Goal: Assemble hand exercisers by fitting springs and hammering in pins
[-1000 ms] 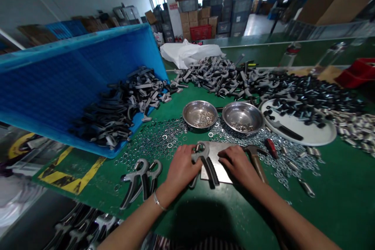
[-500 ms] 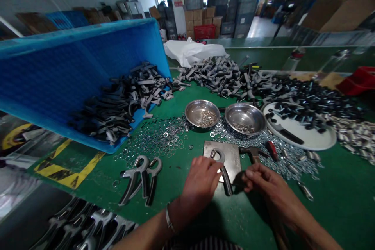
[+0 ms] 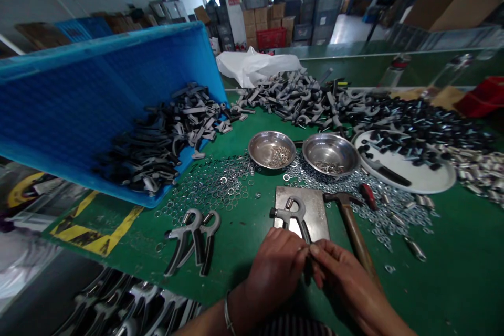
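A grey and black hand grip strengthener [image 3: 299,212] lies on the square steel plate [image 3: 321,219], its coil spring and black knob showing. My left hand [image 3: 277,262] is closed over the lower ends of its handles. Close against it, my right hand [image 3: 340,275] has thumb and fingers pinched together; what is between them is too small to make out. Just right of the plate rests a hammer [image 3: 354,231] with a wooden handle. More assembled grip strengtheners [image 3: 192,239] lie to the left.
A tipped blue crate [image 3: 157,58] spills handle parts at left. Two metal bowls [image 3: 271,136] [image 3: 331,142] hold small parts. Around them lie loose rings [image 3: 212,184] and nuts. A white plate [image 3: 425,181] carries black knobs; a red-handled tool [image 3: 367,195] lies near it.
My right hand has moved left from beside the hammer to meet my left hand. My left hand has slid down towards me, uncovering the top of the grip strengthener.
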A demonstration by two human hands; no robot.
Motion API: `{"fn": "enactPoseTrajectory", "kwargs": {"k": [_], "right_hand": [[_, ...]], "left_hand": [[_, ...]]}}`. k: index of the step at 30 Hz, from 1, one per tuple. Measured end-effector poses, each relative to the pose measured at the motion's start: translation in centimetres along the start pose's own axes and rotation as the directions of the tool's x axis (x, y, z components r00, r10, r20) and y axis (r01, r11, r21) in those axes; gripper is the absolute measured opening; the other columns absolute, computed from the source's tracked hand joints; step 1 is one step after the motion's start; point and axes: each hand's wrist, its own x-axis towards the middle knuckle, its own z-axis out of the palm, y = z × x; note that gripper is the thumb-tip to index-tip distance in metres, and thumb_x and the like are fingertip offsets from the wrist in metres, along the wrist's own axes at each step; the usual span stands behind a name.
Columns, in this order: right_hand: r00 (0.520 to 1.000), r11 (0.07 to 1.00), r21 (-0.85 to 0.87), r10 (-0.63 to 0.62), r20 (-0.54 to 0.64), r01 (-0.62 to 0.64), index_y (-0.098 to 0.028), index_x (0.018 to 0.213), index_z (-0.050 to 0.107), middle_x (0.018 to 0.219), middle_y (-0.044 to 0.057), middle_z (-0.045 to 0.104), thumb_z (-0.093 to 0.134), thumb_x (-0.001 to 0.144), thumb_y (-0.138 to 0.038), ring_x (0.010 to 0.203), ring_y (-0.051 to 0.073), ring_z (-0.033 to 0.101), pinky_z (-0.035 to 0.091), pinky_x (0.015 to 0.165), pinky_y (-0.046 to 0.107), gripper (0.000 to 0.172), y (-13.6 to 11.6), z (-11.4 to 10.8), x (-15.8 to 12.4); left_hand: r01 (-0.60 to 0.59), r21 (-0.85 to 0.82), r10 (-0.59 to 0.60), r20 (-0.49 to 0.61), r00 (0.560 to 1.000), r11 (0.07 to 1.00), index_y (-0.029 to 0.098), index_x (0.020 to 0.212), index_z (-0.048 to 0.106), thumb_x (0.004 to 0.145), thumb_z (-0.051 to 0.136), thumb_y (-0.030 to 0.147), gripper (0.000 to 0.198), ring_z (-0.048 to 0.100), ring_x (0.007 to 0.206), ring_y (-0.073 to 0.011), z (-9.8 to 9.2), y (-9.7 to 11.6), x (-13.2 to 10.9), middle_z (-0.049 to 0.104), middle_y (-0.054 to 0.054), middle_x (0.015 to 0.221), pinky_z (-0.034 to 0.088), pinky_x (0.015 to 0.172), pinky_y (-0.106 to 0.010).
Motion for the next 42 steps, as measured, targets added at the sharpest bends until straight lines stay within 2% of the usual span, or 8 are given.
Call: {"fn": "enactPoseTrajectory", "kwargs": {"k": [4,10,20,24,28,31,36,42], "right_hand": [[0.929,0.881,-0.428,-0.311,-0.202,0.201,-0.022,0.094,0.067,0.082,0.002,0.068,0.064,0.086,-0.055,0.074,0.019,0.06,0.046,0.068,0.028,0.034,-0.7,-3.2,0.6],[0.832,0.741,-0.664,-0.428,-0.354,0.099,-0.025,0.103,0.064,0.101,0.006,0.072,0.054,0.088,-0.057,0.09,0.026,0.065,0.047,0.077,0.035,0.037,-0.5,-8.0,0.4],[0.797,0.555,-0.817,-0.56,-0.226,0.158,-0.026,0.097,0.064,0.1,0.006,0.07,0.05,0.092,-0.049,0.091,0.027,0.065,0.048,0.081,0.036,0.027,-0.5,-8.5,0.5],[0.762,0.378,-0.906,-0.639,-0.105,0.193,-0.025,0.096,0.063,0.101,0.009,0.067,0.046,0.094,-0.044,0.096,0.028,0.062,0.047,0.088,0.04,0.026,-0.1,-9.4,0.6],[0.765,0.154,-0.983,-0.644,-0.02,0.103,-0.02,0.116,0.06,0.113,0.015,0.063,0.046,0.094,-0.041,0.106,0.034,0.058,0.045,0.095,0.049,0.034,0.6,-10.0,1.0],[0.813,0.102,-0.995,-0.58,-0.049,0.013,-0.016,0.133,0.051,0.114,0.018,0.063,0.045,0.093,-0.038,0.106,0.035,0.06,0.048,0.091,0.049,0.046,0.6,-10.2,1.4],[0.873,0.241,-0.967,-0.486,-0.044,0.085,-0.01,0.139,0.048,0.126,0.021,0.062,0.05,0.089,-0.039,0.115,0.036,0.06,0.045,0.101,0.05,0.057,-0.8,-11.4,2.6],[0.95,0.793,-0.604,-0.241,-0.199,0.075,-0.018,0.14,0.048,0.123,0.015,0.068,0.069,0.079,-0.05,0.099,0.03,0.069,0.055,0.083,0.04,0.072,-3.0,-11.5,2.7]], "left_hand": [[-0.006,0.162,-0.004,0.063,0.998,0.987,0.018,0.099,0.066,0.101,0.043,0.026,0.024,0.056,0.094,-0.0211,-1.2,-3.0,3.4,0.066,-0.006,0.097,0.042,0.089,-0.037],[-0.146,0.328,0.092,0.173,0.981,0.933,0.019,0.094,0.067,0.1,0.049,0.031,0.023,0.053,0.092,-0.0221,-1.2,-5.0,6.3,0.065,-0.005,0.093,0.038,0.085,-0.038],[-0.26,0.494,0.176,0.21,0.962,0.83,0.017,0.085,0.063,0.098,0.049,0.023,0.02,0.053,0.087,-0.0237,-0.6,-4.2,6.7,0.063,-0.007,0.085,0.035,0.077,-0.04],[-0.297,0.5,0.2,0.24,0.95,0.813,0.016,0.085,0.063,0.098,0.049,0.021,0.02,0.055,0.087,-0.0241,-0.7,-4.1,7.0,0.063,-0.007,0.085,0.036,0.076,-0.039],[-0.411,0.502,0.268,0.335,0.903,0.761,0.014,0.089,0.064,0.098,0.048,0.018,0.019,0.056,0.089,-0.0254,-0.7,-4.0,7.2,0.064,-0.009,0.089,0.038,0.08,-0.041],[-0.465,0.494,0.279,0.404,0.871,0.735,0.013,0.096,0.065,0.097,0.047,0.016,0.018,0.057,0.092,-0.0266,-0.3,-4.1,6.5,0.065,-0.012,0.096,0.041,0.083,-0.042],[-0.423,0.505,0.266,0.356,0.896,0.752,0.008,0.125,0.057,0.098,0.041,0.014,0.032,0.056,0.108,-0.0282,0.5,-4.6,4.1,0.063,-0.016,0.122,0.043,0.093,-0.042],[-0.357,0.522,0.225,0.3,0.927,0.775,0.005,0.135,0.049,0.099,0.037,0.011,0.039,0.057,0.111,-0.028,1.3,-4.9,2.9,0.061,-0.018,0.129,0.044,0.094,-0.041]]}}
